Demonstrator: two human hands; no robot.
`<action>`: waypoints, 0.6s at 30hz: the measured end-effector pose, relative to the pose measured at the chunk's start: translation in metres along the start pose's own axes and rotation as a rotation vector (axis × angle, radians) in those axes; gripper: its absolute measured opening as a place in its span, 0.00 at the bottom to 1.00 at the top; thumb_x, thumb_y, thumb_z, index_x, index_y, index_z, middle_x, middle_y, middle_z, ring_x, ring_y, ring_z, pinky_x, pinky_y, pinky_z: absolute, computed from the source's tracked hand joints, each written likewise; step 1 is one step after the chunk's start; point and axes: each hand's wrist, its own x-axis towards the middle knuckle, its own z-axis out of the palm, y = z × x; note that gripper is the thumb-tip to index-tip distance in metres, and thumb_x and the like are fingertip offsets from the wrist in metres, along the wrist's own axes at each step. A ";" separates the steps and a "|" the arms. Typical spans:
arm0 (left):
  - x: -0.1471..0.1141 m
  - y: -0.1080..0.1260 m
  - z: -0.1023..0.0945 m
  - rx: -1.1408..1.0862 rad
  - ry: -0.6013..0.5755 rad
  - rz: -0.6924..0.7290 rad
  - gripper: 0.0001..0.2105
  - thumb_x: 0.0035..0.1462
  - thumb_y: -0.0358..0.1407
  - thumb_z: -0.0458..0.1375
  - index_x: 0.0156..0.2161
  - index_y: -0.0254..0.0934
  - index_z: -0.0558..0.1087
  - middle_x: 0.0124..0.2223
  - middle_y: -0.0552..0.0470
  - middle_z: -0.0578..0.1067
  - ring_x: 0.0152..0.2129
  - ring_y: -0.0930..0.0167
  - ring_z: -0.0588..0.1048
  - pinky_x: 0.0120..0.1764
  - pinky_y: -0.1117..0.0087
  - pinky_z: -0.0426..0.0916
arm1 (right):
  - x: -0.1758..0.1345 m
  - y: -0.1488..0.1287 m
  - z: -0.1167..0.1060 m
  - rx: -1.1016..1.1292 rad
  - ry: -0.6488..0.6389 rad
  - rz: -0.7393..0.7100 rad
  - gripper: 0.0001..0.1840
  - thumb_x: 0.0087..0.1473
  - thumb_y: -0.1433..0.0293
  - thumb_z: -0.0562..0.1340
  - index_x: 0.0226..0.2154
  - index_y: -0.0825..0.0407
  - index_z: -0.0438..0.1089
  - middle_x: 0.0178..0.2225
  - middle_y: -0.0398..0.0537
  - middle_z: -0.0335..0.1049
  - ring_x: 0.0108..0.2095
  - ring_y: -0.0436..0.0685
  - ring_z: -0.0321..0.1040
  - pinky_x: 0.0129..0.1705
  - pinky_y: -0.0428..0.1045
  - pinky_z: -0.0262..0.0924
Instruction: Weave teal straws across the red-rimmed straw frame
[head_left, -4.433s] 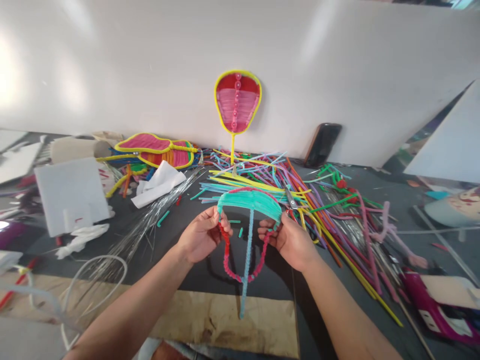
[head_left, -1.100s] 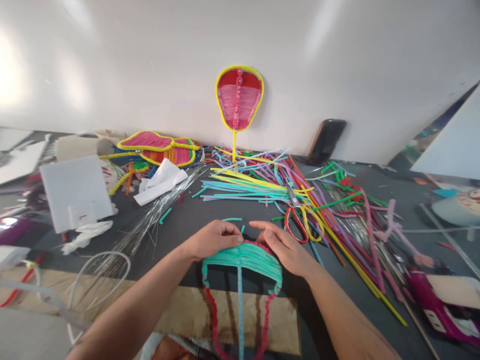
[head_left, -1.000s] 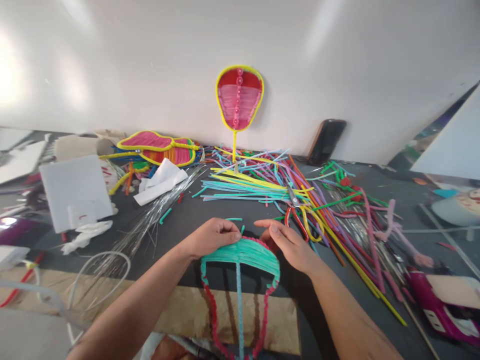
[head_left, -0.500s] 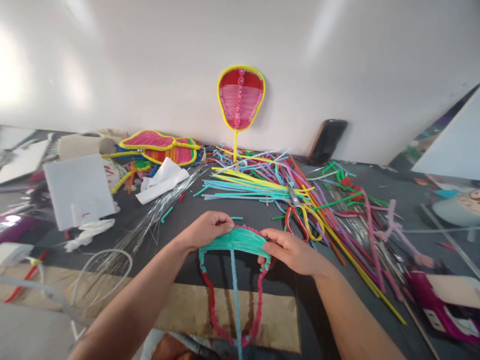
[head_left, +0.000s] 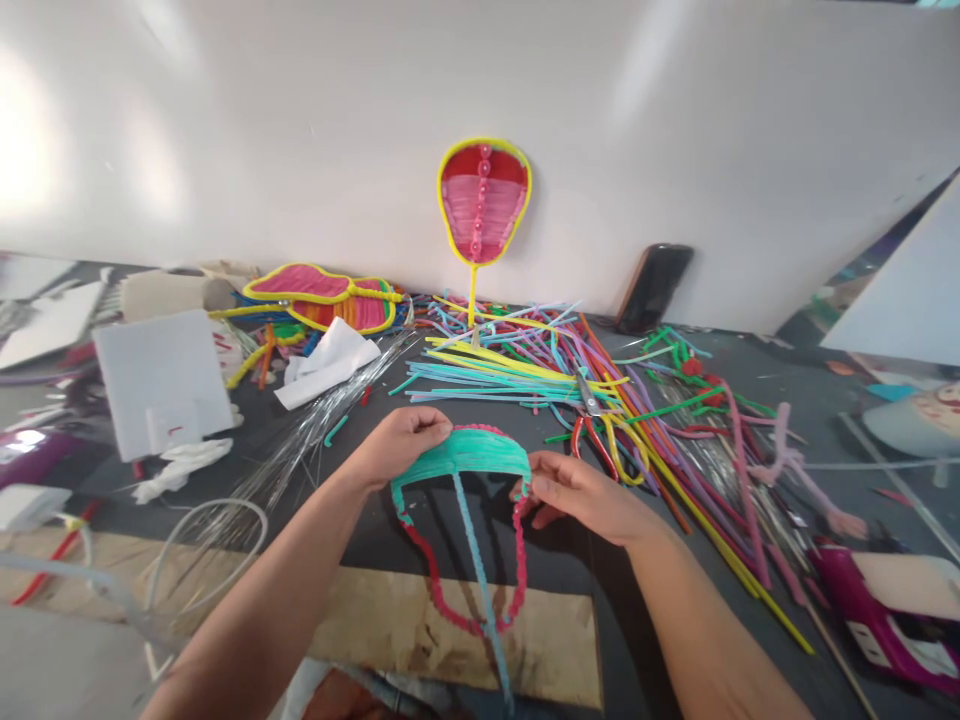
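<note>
A pipe-cleaner frame (head_left: 433, 578) hangs tilted in front of me, its outline pink and red. Turquoise pipe cleaners (head_left: 480, 452) fill its top in a band, and a light blue stem (head_left: 475, 555) runs down the middle past the lower rim. At the band's upper left corner my left hand (head_left: 409, 440) is closed, thumb and finger pinching the edge. My right hand (head_left: 570, 490) is closed on the right edge just below the band, with some fingertips behind the frame. The frame's inside below the band is unfilled.
Behind stands a pink, yellow-rimmed pipe-cleaner piece (head_left: 484, 200) against the white wall. Cyan pipe cleaners (head_left: 487, 382), scissors (head_left: 592, 425) and a phone (head_left: 654, 288) lie beyond my hands. Left are silver wires (head_left: 300, 440) and a white card (head_left: 161, 370); right, a magenta glue gun (head_left: 877, 610).
The frame has shifted slightly left and tilted, its lower end swinging up and the stem slanting to the right. My right hand has slid from the band's face down to its right edge.
</note>
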 end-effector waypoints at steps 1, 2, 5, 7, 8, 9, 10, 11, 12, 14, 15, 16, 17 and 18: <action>0.000 0.001 -0.002 -0.008 0.025 -0.003 0.18 0.50 0.48 0.55 0.30 0.32 0.71 0.24 0.57 0.65 0.22 0.76 0.61 0.25 0.76 0.56 | 0.000 0.000 0.001 0.002 -0.004 0.017 0.15 0.51 0.59 0.64 0.35 0.54 0.66 0.33 0.47 0.71 0.35 0.53 0.71 0.34 0.48 0.67; 0.000 0.001 -0.004 -0.012 0.044 -0.004 0.18 0.50 0.48 0.56 0.30 0.32 0.71 0.24 0.57 0.65 0.22 0.76 0.61 0.25 0.76 0.56 | 0.001 0.001 0.002 0.004 -0.005 0.034 0.15 0.50 0.59 0.65 0.33 0.54 0.66 0.32 0.46 0.71 0.35 0.53 0.71 0.34 0.47 0.67; 0.001 0.002 -0.005 0.002 0.068 -0.004 0.18 0.49 0.48 0.56 0.29 0.32 0.71 0.23 0.57 0.65 0.21 0.76 0.61 0.25 0.76 0.55 | 0.004 0.006 0.005 0.031 0.002 0.053 0.14 0.49 0.60 0.65 0.31 0.55 0.68 0.31 0.46 0.71 0.33 0.50 0.70 0.33 0.46 0.66; 0.002 0.002 -0.005 0.017 0.069 -0.004 0.18 0.49 0.48 0.56 0.29 0.32 0.71 0.22 0.57 0.64 0.21 0.76 0.60 0.24 0.76 0.54 | 0.007 0.011 0.008 0.072 0.005 0.047 0.14 0.49 0.61 0.65 0.32 0.55 0.69 0.31 0.45 0.71 0.31 0.49 0.69 0.32 0.45 0.66; 0.002 0.001 -0.004 0.020 0.069 -0.005 0.18 0.49 0.48 0.56 0.29 0.32 0.71 0.22 0.57 0.64 0.20 0.76 0.60 0.24 0.76 0.54 | 0.008 0.012 0.009 0.092 0.002 0.041 0.14 0.50 0.61 0.65 0.33 0.55 0.69 0.32 0.45 0.70 0.30 0.48 0.69 0.32 0.44 0.66; 0.002 0.001 -0.004 0.022 0.072 -0.006 0.18 0.48 0.49 0.56 0.29 0.32 0.71 0.22 0.57 0.64 0.20 0.76 0.60 0.24 0.76 0.54 | 0.009 0.014 0.010 0.112 -0.003 0.036 0.14 0.50 0.61 0.65 0.33 0.55 0.69 0.32 0.45 0.70 0.30 0.48 0.69 0.32 0.44 0.66; 0.003 0.000 -0.004 0.022 0.078 -0.008 0.18 0.48 0.49 0.56 0.29 0.32 0.71 0.22 0.57 0.64 0.20 0.76 0.61 0.24 0.76 0.54 | 0.010 0.015 0.011 0.132 -0.009 0.030 0.14 0.50 0.60 0.65 0.33 0.55 0.69 0.32 0.45 0.70 0.30 0.48 0.69 0.31 0.44 0.66; 0.003 -0.001 -0.003 0.022 0.087 -0.009 0.18 0.48 0.49 0.56 0.29 0.32 0.71 0.22 0.57 0.65 0.20 0.76 0.61 0.24 0.76 0.54 | 0.011 0.015 0.012 0.152 -0.013 0.025 0.14 0.50 0.60 0.65 0.32 0.54 0.68 0.33 0.46 0.70 0.30 0.48 0.69 0.31 0.44 0.66; 0.004 -0.003 -0.003 0.022 0.096 -0.009 0.18 0.48 0.49 0.56 0.29 0.32 0.71 0.22 0.57 0.65 0.20 0.76 0.61 0.24 0.76 0.54 | 0.011 0.016 0.012 0.172 -0.015 0.020 0.14 0.50 0.60 0.65 0.32 0.54 0.68 0.33 0.46 0.70 0.30 0.49 0.69 0.31 0.45 0.66; 0.006 -0.005 -0.003 0.034 0.107 -0.007 0.18 0.48 0.50 0.55 0.29 0.33 0.71 0.22 0.58 0.64 0.20 0.76 0.60 0.24 0.75 0.54 | 0.012 0.016 0.014 0.208 -0.008 0.017 0.14 0.50 0.60 0.65 0.32 0.54 0.68 0.34 0.46 0.71 0.31 0.49 0.70 0.32 0.45 0.66; 0.006 -0.006 -0.003 0.048 0.115 -0.003 0.18 0.48 0.49 0.55 0.29 0.33 0.71 0.21 0.58 0.63 0.19 0.76 0.60 0.24 0.75 0.53 | 0.013 0.016 0.014 0.220 -0.002 0.017 0.14 0.50 0.60 0.65 0.32 0.54 0.68 0.35 0.46 0.71 0.32 0.50 0.70 0.33 0.46 0.66; 0.007 -0.007 -0.003 0.065 0.127 0.002 0.18 0.48 0.49 0.54 0.28 0.33 0.71 0.21 0.58 0.63 0.19 0.76 0.60 0.23 0.75 0.53 | 0.013 0.017 0.015 0.229 0.001 0.018 0.13 0.51 0.60 0.65 0.32 0.53 0.68 0.35 0.46 0.71 0.32 0.50 0.70 0.34 0.46 0.66; 0.008 -0.008 -0.003 0.082 0.146 0.013 0.17 0.49 0.49 0.54 0.28 0.34 0.70 0.21 0.58 0.63 0.19 0.76 0.60 0.23 0.75 0.53 | 0.013 0.017 0.015 0.235 0.006 0.019 0.13 0.51 0.60 0.64 0.32 0.53 0.67 0.34 0.47 0.72 0.32 0.50 0.70 0.35 0.47 0.66; 0.008 -0.008 -0.004 0.099 0.167 0.028 0.17 0.49 0.48 0.54 0.28 0.34 0.70 0.21 0.58 0.63 0.20 0.75 0.60 0.24 0.75 0.53 | 0.014 0.017 0.016 0.239 0.020 0.014 0.13 0.51 0.60 0.64 0.32 0.53 0.67 0.33 0.46 0.72 0.32 0.50 0.70 0.36 0.48 0.66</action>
